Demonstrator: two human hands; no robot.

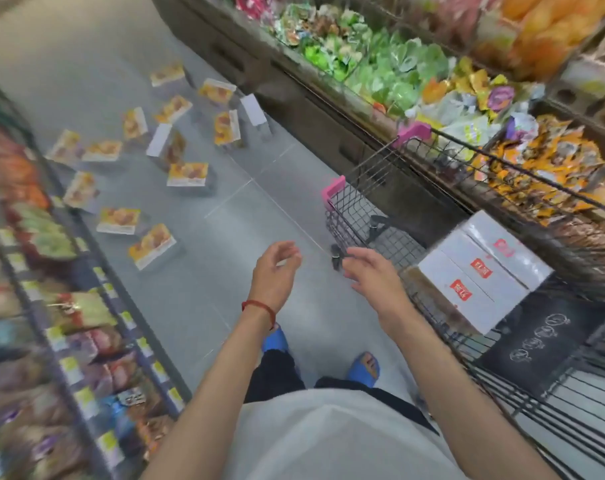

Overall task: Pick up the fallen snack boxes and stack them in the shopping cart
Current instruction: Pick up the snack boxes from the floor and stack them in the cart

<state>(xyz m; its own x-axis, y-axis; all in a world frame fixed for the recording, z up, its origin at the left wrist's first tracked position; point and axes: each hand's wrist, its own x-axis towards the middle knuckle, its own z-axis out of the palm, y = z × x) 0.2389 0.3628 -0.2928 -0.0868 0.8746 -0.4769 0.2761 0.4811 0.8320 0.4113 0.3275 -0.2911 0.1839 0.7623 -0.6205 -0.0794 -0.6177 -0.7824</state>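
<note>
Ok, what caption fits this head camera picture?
Empty left hand and right hand before fallen snack boxes, shopping cart alongside.

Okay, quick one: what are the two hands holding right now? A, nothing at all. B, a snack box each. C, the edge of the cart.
A: the left hand and right hand are both empty and relaxed above the floor, while the snack boxes lie scattered ahead and the cart stands to the right.

No text could be read; red labels on the white boxes [467, 284], just right of the right hand [373, 275], were blurred.
</note>
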